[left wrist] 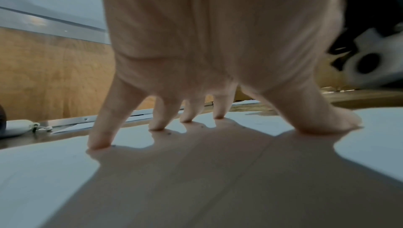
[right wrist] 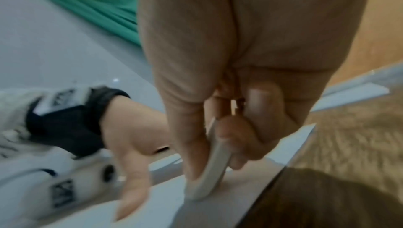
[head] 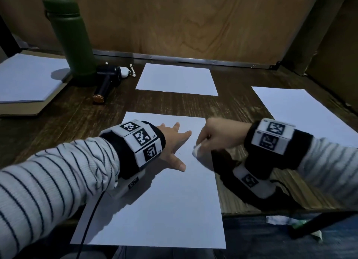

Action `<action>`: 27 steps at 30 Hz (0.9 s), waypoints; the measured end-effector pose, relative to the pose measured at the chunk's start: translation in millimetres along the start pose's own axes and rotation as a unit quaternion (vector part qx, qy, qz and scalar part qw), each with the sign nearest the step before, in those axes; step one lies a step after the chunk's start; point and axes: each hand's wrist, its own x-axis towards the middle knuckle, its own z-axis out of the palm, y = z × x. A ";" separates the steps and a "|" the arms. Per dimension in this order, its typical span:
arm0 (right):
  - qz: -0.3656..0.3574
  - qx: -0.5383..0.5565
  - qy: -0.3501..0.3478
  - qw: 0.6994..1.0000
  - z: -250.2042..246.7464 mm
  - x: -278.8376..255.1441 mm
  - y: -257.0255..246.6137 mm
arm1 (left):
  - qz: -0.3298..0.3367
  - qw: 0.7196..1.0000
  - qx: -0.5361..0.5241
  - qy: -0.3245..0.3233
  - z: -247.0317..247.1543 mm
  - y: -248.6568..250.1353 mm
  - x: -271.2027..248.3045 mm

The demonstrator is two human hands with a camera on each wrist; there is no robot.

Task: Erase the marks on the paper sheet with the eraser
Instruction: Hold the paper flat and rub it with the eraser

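Note:
A white paper sheet point(head: 164, 200) lies on the dark wooden table in front of me, its near end over the table edge. My left hand point(head: 172, 142) lies spread flat on the sheet's upper part, fingertips point(left wrist: 98, 143) and thumb pressing it down. My right hand point(head: 211, 136) pinches a white eraser point(head: 196, 150) between thumb and fingers near the sheet's right edge. In the right wrist view the eraser point(right wrist: 209, 176) has its lower end on the paper point(right wrist: 152, 214). A tiny dark mark point(head: 179, 153) shows between the two hands.
Two more white sheets lie on the table, one at the back middle point(head: 177, 79) and one at the right point(head: 302, 111). A green bottle point(head: 69, 35), a small black device point(head: 105, 82) and a paper stack point(head: 27, 78) sit at the left. Wooden panels wall in the back.

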 end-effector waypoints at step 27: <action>0.030 0.012 0.067 0.997 -6.1 11.6 1.2 | 0.004 1.000 -0.004 0.007 2.9 -2.5 2.8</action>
